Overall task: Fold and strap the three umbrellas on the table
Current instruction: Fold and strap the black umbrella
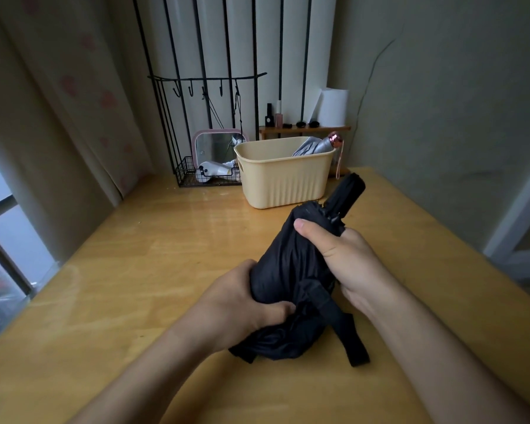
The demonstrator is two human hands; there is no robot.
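Both hands are gripping the black fabric folding umbrella [291, 264] just above the yellow wooden table [135, 270]; the left hand [245, 301] is bunching its lower end; the right hand [346, 258] is wrapping round it near the handle; its black strap [349, 338] is hanging loose, so fastening looks pending; one silver folded umbrella [312, 146] is lying in the cream plastic basket [282, 182]; a third is not showing.

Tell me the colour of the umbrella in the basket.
Silver-grey: the umbrella in the basket has a shiny pink handle; head view.
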